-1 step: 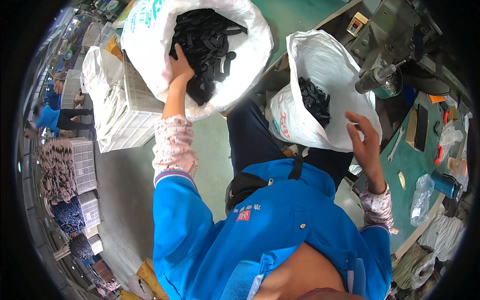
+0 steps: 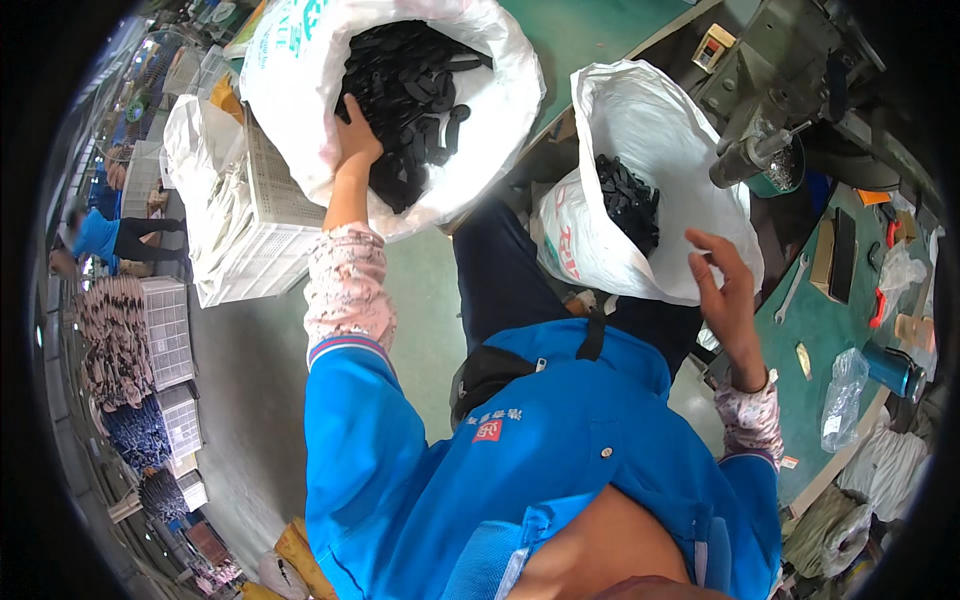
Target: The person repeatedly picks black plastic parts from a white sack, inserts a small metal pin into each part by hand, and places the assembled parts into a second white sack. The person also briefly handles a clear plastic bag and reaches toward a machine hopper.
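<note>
My left hand (image 2: 358, 138) reaches over the near left rim of a large white woven sack (image 2: 505, 120). At least one of its fingers stretches out against the heap of black oblong plastic pieces (image 2: 405, 85) inside. No piece shows in its grip, though some fingertips are hard to see. My right hand (image 2: 727, 300) hovers by the right edge of a second white sack (image 2: 690, 130), with its fingers apart, slightly bent and holding nothing. A smaller heap of black pieces (image 2: 630, 205) lies in that sack, beyond the reach of the fingers.
A machine (image 2: 760, 150) stands right of the second sack. The green bench (image 2: 800, 370) at right carries a wrench (image 2: 792, 288), a blue bottle (image 2: 893, 370) and red-handled tools. White plastic crates (image 2: 285, 215) stand at left; a person in blue (image 2: 95, 235) is farther off.
My left hand has shifted slightly left and down along the sack's rim. My right hand has moved a little to the left.
</note>
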`<state>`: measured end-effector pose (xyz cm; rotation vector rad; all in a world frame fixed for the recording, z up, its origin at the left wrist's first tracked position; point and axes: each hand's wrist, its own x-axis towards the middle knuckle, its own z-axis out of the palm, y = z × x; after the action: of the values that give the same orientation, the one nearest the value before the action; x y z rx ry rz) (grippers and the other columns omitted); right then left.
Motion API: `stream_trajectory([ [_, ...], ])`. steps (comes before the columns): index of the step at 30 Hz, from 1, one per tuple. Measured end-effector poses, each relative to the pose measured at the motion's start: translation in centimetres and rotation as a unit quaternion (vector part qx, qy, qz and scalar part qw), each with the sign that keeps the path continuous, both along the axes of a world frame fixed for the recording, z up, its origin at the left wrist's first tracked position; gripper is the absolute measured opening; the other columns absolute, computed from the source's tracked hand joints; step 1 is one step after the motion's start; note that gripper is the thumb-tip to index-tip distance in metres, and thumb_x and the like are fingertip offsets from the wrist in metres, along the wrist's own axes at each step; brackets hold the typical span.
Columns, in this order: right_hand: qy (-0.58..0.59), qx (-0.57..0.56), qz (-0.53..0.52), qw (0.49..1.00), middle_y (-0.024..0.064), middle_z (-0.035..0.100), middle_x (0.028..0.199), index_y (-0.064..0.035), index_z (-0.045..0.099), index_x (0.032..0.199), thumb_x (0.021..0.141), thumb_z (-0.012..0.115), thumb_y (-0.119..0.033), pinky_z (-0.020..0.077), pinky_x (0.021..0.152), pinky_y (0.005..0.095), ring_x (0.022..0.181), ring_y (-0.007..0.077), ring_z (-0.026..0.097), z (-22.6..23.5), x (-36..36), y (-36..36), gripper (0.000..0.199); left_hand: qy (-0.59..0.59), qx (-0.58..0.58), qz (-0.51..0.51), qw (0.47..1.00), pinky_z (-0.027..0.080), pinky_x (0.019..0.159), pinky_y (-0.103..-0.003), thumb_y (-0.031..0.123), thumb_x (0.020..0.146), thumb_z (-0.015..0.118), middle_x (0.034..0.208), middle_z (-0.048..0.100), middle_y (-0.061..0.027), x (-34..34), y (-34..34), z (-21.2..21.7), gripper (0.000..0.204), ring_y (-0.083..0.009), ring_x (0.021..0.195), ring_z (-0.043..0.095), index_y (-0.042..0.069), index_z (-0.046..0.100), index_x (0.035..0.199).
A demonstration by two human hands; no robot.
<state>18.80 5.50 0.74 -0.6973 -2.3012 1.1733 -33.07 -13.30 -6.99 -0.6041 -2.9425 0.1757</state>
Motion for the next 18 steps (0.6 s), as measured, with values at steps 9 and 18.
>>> stream_trajectory([
  [9, 0.021, -0.052, -0.055, 0.997, 0.0122, 0.065, 0.101, -0.0004, 0.064, 0.109, 0.09, 0.057, -0.004, 0.0471, 0.075, 0.0279, 0.085, 0.0191, 0.06, -0.5, 1.3, -2.8, 0.02, -0.015, -0.046, -0.079, 0.996, 0.037, 0.099, -0.055, 0.02, 0.06, 0.078, 0.133, 0.034, -0.0259, -0.7, 0.0, 3.4, 0.09, -0.0527, 0.116, 0.038, 0.027, 0.034, 0.138],
  [18, 0.071, -0.177, -0.132, 0.973, 0.0075, 0.066, 0.093, 0.0004, 0.064, 0.108, 0.096, 0.053, -0.009, 0.0479, 0.071, 0.0224, 0.085, 0.0116, 0.061, -1.9, 2.6, -4.8, 0.019, -0.012, -0.082, -0.024, 0.996, 0.044, 0.094, -0.053, 0.021, 0.067, 0.076, 0.141, 0.034, -0.0199, -1.4, 0.7, 2.7, 0.079, -0.0516, 0.12, 0.039, 0.025, 0.038, 0.136],
])
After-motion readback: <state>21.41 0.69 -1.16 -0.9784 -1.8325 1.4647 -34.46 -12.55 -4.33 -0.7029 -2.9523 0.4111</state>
